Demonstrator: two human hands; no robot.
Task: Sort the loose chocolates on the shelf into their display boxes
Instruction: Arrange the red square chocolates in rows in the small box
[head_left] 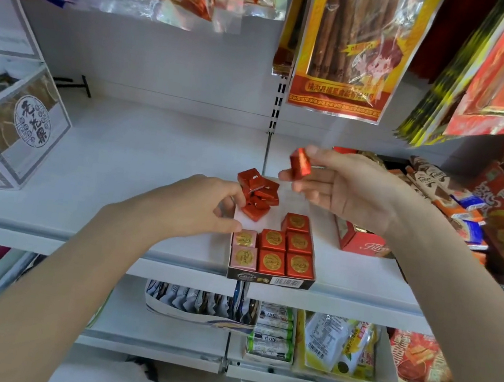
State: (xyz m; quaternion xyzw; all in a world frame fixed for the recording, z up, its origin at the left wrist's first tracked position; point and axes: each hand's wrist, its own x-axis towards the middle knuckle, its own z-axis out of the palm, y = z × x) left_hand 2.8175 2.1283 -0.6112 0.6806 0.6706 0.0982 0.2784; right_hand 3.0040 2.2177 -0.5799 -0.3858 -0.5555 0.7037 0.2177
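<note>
R hand [338,186]: pinches one red choc [300,162] betw thumb + fingertips, held up in air.
L hand [210,207]: fingers curled on loose red pile [256,193] at back of display box [269,279].
Key relation: empty slot lies below-left of R hand, nearer L; my guess, choc goes down + leftward.

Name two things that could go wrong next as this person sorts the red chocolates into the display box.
1. The right hand pinches one red chocolate only at the fingertips, above the shelf; it could slip and fall.
2. The loose pile lies jumbled at the back of the display box, where the left hand rests; a nudge might scatter it onto the shelf.
</note>
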